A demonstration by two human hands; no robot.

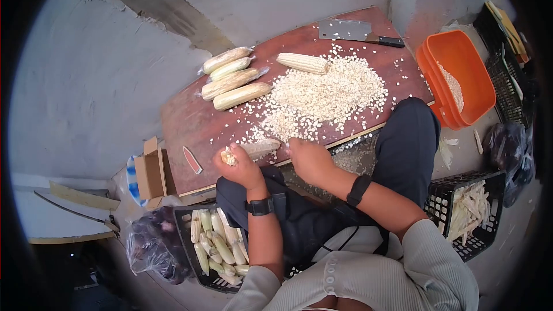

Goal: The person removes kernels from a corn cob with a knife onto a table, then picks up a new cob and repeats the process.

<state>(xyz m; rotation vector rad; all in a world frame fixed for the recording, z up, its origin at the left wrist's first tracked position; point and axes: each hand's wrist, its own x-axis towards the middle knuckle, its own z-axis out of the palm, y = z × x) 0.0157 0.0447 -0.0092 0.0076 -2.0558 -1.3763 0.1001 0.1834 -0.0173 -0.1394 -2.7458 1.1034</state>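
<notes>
My left hand (239,167) is closed around one end of a corn cob (260,148), which lies across the front edge of the red table (190,121). Much of the cob's visible side looks stripped of kernels. My right hand (312,162) is closed at the cob's other end, on a small knife (273,136) whose thin blade reaches over the cob; its handle is hidden in my fingers. Just beyond both hands spreads a big pile of loose pale kernels (328,95). A bare ear of corn (302,63) rests against the pile's far side.
Several plastic-wrapped ears (229,83) lie at left, near a red-and-white pointed piece (192,160). A cleaver (345,30) lies at the back. An orange bin (423,60) holds kernels. Black crates hold ears (222,247) and stripped cobs (469,210). A cardboard box (148,173) stands left.
</notes>
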